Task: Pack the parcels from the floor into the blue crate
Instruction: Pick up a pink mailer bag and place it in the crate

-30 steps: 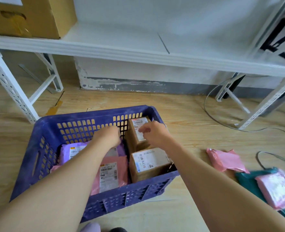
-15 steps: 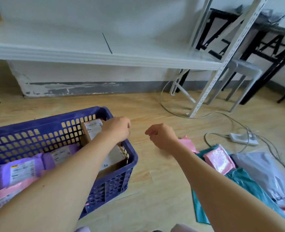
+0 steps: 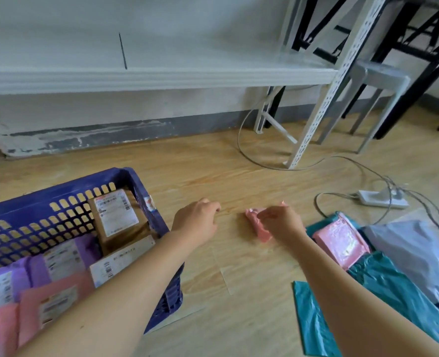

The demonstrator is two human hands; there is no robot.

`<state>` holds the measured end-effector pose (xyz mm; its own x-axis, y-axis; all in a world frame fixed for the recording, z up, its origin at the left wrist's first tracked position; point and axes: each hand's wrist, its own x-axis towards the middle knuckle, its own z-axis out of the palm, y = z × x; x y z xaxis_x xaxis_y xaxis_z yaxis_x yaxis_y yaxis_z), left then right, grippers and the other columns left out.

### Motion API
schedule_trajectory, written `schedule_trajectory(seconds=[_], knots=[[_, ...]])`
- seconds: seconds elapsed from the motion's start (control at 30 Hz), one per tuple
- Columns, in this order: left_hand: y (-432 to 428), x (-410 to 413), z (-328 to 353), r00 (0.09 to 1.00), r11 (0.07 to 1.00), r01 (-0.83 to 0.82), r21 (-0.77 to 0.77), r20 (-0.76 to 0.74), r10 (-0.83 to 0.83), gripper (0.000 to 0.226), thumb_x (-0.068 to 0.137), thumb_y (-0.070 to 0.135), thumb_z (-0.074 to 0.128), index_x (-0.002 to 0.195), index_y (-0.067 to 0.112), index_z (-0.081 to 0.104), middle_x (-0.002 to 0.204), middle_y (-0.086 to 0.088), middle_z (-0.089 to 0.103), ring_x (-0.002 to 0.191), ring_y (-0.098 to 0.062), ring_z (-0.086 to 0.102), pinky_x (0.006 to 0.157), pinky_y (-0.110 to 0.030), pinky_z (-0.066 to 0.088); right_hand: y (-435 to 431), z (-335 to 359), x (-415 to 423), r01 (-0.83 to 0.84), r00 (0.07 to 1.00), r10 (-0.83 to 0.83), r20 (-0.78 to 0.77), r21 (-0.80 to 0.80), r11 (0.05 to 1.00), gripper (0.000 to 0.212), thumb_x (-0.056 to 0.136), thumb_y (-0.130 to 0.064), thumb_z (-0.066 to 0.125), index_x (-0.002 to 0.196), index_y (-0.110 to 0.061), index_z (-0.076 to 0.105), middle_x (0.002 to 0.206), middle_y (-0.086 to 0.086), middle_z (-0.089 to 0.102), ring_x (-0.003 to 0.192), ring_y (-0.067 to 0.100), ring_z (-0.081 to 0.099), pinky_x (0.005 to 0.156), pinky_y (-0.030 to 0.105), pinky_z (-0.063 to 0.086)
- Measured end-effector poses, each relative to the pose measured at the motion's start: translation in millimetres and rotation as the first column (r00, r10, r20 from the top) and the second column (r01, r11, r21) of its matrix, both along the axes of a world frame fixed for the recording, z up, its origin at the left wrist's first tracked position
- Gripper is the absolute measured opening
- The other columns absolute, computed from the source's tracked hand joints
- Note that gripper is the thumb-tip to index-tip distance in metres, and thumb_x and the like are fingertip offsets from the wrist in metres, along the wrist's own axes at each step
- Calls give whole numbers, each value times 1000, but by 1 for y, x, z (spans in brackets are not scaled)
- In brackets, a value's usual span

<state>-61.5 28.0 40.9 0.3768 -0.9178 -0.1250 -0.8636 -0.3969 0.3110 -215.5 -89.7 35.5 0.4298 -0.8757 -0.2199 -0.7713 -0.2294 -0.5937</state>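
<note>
My right hand (image 3: 281,222) hangs over a small pink parcel (image 3: 258,226) on the floor (image 3: 239,181), grip loosely curled and not yet closed on it. My left hand (image 3: 197,222) is empty, half curled, just right of the crate (image 3: 32,204), which holds boxes (image 3: 116,215) and mailers (image 3: 56,297).

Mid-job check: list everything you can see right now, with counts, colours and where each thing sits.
Crate: one, blue, floor at left.
Boxes: two, brown cardboard, labelled, in the crate.
Mailers in crate: several, purple and pink; exact count unclear.
Small mailer: one, pink, on the floor under the right hand.
Floor pile: pink mailer, teal bags, grey bag, at right.
Power strip: one, white, floor at right, cables attached.
Shelf: one, white, behind.
Stool: one, grey, back right.
Hands: left empty above the floor; right reaching onto the small mailer.
</note>
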Motion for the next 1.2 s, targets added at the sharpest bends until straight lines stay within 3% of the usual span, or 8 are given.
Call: schedule_trajectory(seconds=[0.17, 0.27, 0.5, 0.63, 0.73, 0.87, 1.03, 1.2], knots=[[-55, -11, -29, 998, 998, 56, 28, -42, -55, 45, 92, 25, 50, 136, 27, 41, 139, 0, 42, 125, -23, 44, 90, -34, 42, -32, -56, -9, 212, 970, -232, 75, 212, 954, 25, 89, -24, 57, 100, -8, 72, 81, 8, 63, 75, 19, 55, 77, 33, 50], [-89, -16, -51, 993, 996, 87, 30, -81, -84, 46, 90, 25, 52, 136, 26, 41, 139, -2, 40, 127, -23, 41, 95, -34, 40, -56, -85, -12, 273, 956, -292, 43, 245, 930, 21, 87, -15, 57, 100, -8, 72, 81, 4, 60, 79, 19, 55, 86, 36, 52], [-127, -27, -101, 982, 983, 150, 110, -128, -135, 48, 90, 21, 52, 136, 24, 41, 139, -5, 40, 128, -25, 39, 97, -37, 39, -95, -137, -9, 315, 943, -332, -12, 351, 882, 26, 87, -8, 54, 109, -7, 68, 77, -1, 57, 84, 19, 55, 93, 39, 51], [-142, -23, -120, 983, 979, 141, 149, -137, -121, 47, 90, 21, 52, 136, 24, 41, 138, -5, 40, 128, -25, 39, 97, -37, 38, -108, -160, -3, 316, 943, -330, -48, 451, 835, 28, 89, -4, 51, 115, -6, 62, 104, 11, 57, 91, 23, 55, 85, 37, 55], [-151, -18, -131, 983, 975, 136, 177, -144, -111, 47, 91, 21, 52, 136, 25, 40, 140, -3, 38, 128, -25, 39, 97, -36, 38, -114, -177, -2, 314, 928, -373, 8, 525, 791, 32, 86, 0, 53, 115, -10, 64, 109, 10, 56, 96, 23, 54, 77, 33, 54], [-157, -13, -140, 983, 973, 127, 192, -155, -98, 48, 91, 21, 52, 137, 26, 40, 142, -2, 36, 129, -24, 38, 97, -35, 37, -115, -190, 1, 319, 912, -409, 16, 596, 737, 30, 85, 2, 56, 114, -6, 61, 114, 14, 56, 97, 23, 54, 82, 34, 54], [-154, -10, -141, 984, 970, 120, 211, -155, -88, 47, 91, 22, 51, 137, 25, 39, 144, -1, 34, 130, -24, 36, 95, -35, 37, -115, -195, 2, 311, 929, -370, 10, 521, 795, 37, 86, 2, 56, 122, -1, 57, 102, 11, 55, 99, 27, 57, 92, 40, 53], [-143, -7, -132, 985, 974, 114, 196, -154, -84, 45, 91, 22, 52, 135, 25, 42, 143, 1, 34, 129, -22, 37, 93, -33, 38, -118, -192, 5, 318, 945, -325, -50, 385, 866, 24, 83, -4, 56, 104, -10, 65, 99, 8, 57, 85, 21, 54, 91, 44, 52]])
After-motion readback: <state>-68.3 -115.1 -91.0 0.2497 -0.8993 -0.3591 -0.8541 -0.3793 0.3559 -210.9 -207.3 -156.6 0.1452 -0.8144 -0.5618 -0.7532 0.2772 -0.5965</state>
